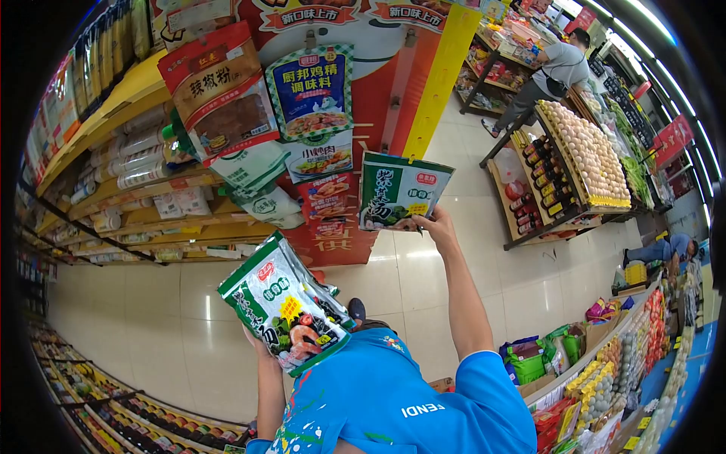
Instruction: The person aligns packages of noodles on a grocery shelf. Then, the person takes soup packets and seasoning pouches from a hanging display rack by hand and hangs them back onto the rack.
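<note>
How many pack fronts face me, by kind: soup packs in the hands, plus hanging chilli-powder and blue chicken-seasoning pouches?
Soup packs: 2 (top one in the left hand, one in the right hand; overlapped packs behind can't be counted)
Chilli-powder pouch: 1
Blue chicken-seasoning pouch: 1
Total: 4

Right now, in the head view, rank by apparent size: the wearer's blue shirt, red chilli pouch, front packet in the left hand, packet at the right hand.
1. Blue shirt
2. Front packet in left hand and red pouch: too alike to rank
3. Packet at right hand
</note>
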Demonstrator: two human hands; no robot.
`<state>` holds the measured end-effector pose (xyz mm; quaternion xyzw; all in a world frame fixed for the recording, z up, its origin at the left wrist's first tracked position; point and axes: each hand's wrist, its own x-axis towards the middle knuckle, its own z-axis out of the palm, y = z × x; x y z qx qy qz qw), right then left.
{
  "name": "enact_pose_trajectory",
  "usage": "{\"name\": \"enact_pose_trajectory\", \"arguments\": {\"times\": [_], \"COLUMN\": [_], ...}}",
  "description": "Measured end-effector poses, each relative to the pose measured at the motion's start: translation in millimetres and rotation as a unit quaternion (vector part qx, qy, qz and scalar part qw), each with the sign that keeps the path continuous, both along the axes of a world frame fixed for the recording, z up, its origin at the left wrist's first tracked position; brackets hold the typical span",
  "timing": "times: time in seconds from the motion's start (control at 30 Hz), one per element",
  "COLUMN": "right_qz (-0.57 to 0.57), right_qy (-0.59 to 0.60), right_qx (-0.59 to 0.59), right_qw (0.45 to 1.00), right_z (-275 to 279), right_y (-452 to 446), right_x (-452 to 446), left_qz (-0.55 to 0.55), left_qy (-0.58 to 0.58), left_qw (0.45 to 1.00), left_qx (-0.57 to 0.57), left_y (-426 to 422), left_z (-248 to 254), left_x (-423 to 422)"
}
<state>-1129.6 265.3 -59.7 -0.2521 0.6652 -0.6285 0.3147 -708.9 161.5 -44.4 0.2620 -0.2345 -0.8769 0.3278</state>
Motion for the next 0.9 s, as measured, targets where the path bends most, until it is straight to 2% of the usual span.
{"name": "enact_pose_trajectory", "arguments": {"times": [0.27,0.33,0.53,0.67,0.73,0.9], "right_qz": [-0.018,-0.021,-0.017,-0.023,0.013,0.093], "right_qy": [-0.039,-0.055,-0.097,-0.101,-0.09,-0.156], "right_qx": [-0.057,-0.12,-0.208,-0.196,-0.144,-0.13], "right_qw": [0.997,0.991,0.973,0.975,0.985,0.975], "right_z": [2.2,4.3,11.0,52.2,65.5,100.9], "right_y": [16.8,19.2,19.1,18.3,16.0,4.7], "right_x": [4.7,6.5,6.0,28.5,43.3,100.0], "left_qz": [-0.011,-0.012,-0.02,-0.021,-0.016,0.01], "left_qy": [0.004,0.004,0.006,0.005,0.003,-0.001], "left_qw": [1.0,1.0,1.0,1.0,1.0,1.0], "left_qx": [0.004,0.005,0.009,0.011,0.013,0.02], "left_y": [-4.9,-5.3,-4.2,-3.1,-5.3,-10.5], "left_z": [4.8,6.3,9.5,12.9,16.2,25.6], "left_x": [-5.6,-7.4,-10.5,-13.7,-16.2,-26.8]}}
